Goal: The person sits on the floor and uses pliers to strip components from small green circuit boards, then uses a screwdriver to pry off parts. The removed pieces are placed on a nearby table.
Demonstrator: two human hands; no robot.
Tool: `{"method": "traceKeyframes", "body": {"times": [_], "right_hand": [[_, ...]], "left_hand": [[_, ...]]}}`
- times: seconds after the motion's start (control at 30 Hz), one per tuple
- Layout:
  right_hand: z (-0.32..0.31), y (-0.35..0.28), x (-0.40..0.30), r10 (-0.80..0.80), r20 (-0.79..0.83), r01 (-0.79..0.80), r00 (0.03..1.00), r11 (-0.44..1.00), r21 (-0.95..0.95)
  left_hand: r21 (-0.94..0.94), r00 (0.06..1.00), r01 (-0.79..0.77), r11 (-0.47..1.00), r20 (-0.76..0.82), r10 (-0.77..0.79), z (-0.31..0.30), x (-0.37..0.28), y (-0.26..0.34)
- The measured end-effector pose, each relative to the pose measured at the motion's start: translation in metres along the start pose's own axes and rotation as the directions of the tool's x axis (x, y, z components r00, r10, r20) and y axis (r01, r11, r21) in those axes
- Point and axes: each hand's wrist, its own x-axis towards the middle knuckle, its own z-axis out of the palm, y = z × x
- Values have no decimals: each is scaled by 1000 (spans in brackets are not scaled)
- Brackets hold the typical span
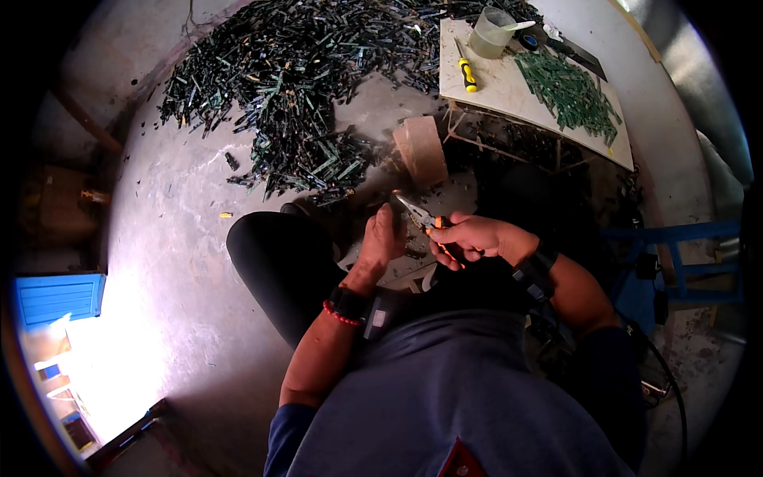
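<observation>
My right hand (468, 238) is closed on the orange and black handles of long-nose pliers (417, 211), whose metal jaws point up and to the left. A small orange-brown bit shows at the tip of the jaws. Just left of the pliers is my left hand (384, 235), raised with its fingers bent; whether it holds anything is hidden by the hand and the dark behind it. Beyond both hands a reddish-brown block (422, 152) stands on the floor.
A large heap of dark strips, perhaps circuit boards, (298, 89) covers the floor ahead. At right, a low white-topped table (489, 95) bears green strips (566, 92), a yellow and black screwdriver (466, 71) and a translucent cup (490, 36). A blue metal frame (673, 235) stands far right.
</observation>
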Motion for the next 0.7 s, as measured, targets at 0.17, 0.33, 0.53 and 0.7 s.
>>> {"method": "traceKeyframes", "body": {"times": [0.17,0.33,0.53,0.7], "right_hand": [[8,1,5,-23,-12,24,1000,999,47],[-1,5,2,-62,163,29,985,980,195],[-6,8,-1,-88,222,35,971,972,233],[-12,10,-3,-95,245,39,965,973,226]], "left_hand": [[-113,999,38,993,12,-37,-2,1,-4],[-112,994,101,989,-31,-106,5,-1,7],[-130,991,104,986,97,-92,6,-1,10],[-128,988,112,985,123,-96,8,-1,11]]}}
